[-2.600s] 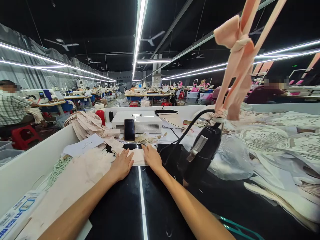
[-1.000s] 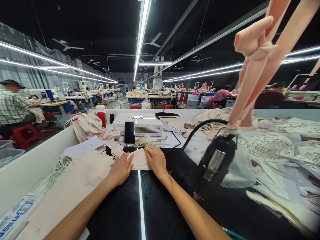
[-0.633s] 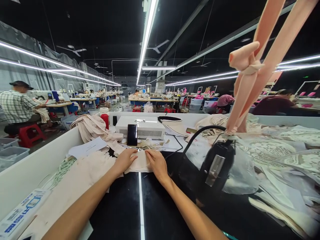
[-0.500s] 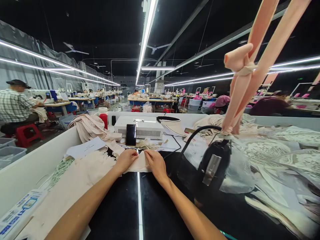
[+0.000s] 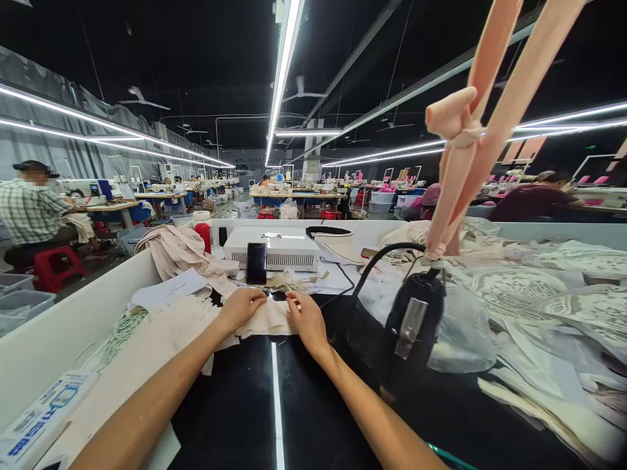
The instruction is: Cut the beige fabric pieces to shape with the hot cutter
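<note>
A small piece of cream fabric lies on the black work surface, stretched between my two hands. My left hand pinches its upper left part, thumb and fingers pressed together. At its upper right edge, my right hand pinches with curled fingers. A larger spread of pale fabric lies under and beside my left forearm. Just beyond the hands are fabric scraps and an upright phone leaning on a white vented box.
To the right stands a black iron-like device with a cable, below hanging peach fabric strips. Lace pieces pile at far right. A red thread cone and a sun visor stand behind. A person sits at left.
My left hand has shifted slightly left, and more of the cream fabric shows between the hands, lying flatter. The camera view has turned slightly.
</note>
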A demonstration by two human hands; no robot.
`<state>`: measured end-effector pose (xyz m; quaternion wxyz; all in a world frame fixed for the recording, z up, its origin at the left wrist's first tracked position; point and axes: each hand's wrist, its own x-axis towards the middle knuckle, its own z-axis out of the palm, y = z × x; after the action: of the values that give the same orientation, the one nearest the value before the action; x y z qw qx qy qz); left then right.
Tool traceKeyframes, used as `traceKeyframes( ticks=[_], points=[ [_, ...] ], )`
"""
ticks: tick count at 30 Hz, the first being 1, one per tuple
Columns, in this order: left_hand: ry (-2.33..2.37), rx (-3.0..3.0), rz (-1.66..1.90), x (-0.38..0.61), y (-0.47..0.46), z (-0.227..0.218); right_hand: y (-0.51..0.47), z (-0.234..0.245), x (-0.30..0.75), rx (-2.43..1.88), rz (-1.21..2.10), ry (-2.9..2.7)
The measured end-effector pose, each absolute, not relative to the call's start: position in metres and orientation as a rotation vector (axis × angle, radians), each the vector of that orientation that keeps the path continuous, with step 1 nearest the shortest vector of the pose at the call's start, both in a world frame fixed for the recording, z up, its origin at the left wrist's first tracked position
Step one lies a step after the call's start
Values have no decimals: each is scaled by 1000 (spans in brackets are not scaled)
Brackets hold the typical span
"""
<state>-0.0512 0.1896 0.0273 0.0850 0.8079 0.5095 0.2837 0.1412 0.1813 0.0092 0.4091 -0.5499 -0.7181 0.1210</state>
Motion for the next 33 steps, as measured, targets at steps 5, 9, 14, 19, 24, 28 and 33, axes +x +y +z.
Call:
traceKeyframes(
  ticks=[5, 9, 14, 19, 24, 28, 33],
  points=[
    [1559, 2456, 806, -54, 183, 32, 167, 10, 136, -1388, 449, -1810],
    [1588, 2506, 733, -58, 180, 34, 154, 4, 131, -1425, 685, -1822],
    [1540, 2505, 807, -61, 175, 41, 148, 1, 122, -1459, 1012, -1693],
    [1397, 2377, 1085, -63, 159, 64, 130, 20, 111, -1346, 1365, -1409],
    [1289, 2179, 1222, -72, 108, 80, 77, 35, 104, -1098, 1722, -1135],
    [1263, 2010, 1159, -76, 46, 69, 28, 28, 101, -809, 1962, -786],
    [1196, 1679, 1023, -71, -18, 43, -27, 9, 109, -758, 2030, -666]
  ],
)
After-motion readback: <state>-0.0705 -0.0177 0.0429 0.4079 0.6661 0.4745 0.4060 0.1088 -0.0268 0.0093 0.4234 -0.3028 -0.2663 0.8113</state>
